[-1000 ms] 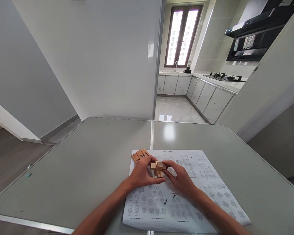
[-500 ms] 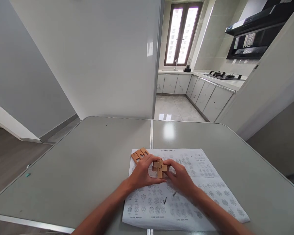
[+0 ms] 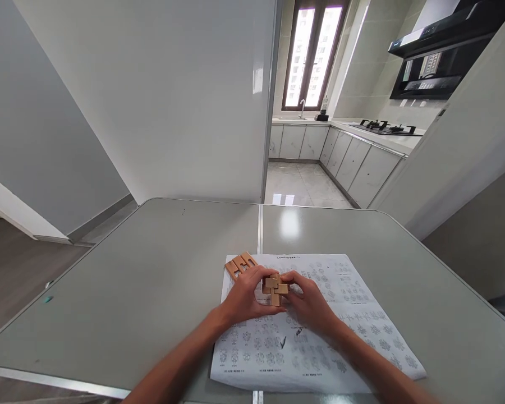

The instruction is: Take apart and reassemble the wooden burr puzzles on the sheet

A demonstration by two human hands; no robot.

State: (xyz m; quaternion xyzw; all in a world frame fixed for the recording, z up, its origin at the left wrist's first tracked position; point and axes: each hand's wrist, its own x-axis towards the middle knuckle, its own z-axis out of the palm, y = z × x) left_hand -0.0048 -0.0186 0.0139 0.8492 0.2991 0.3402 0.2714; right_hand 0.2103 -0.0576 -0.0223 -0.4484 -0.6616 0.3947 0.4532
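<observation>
A small wooden burr puzzle (image 3: pixel 275 289) of interlocking blocks is held between both hands above a printed sheet. My left hand (image 3: pixel 244 296) grips it from the left, thumb below and fingers over the top. From the right, my right hand (image 3: pixel 306 300) pinches its side with thumb and fingertips. Several notched wooden pieces (image 3: pixel 240 264) lie side by side just beyond my left hand, at the sheet's far left corner. The paper instruction sheet (image 3: pixel 362 314), covered in small diagrams, lies under both hands.
The grey table (image 3: pixel 122 292) has a metal seam down its middle. A small teal object (image 3: pixel 47 299) lies near the left edge. Past the table stand a white wall panel (image 3: pixel 172 101) and a kitchen with a counter (image 3: pixel 362 168).
Both hands keep their hold on the burr puzzle, which looks nearly the same. The right fingers have shifted very slightly, and the view has moved a little.
</observation>
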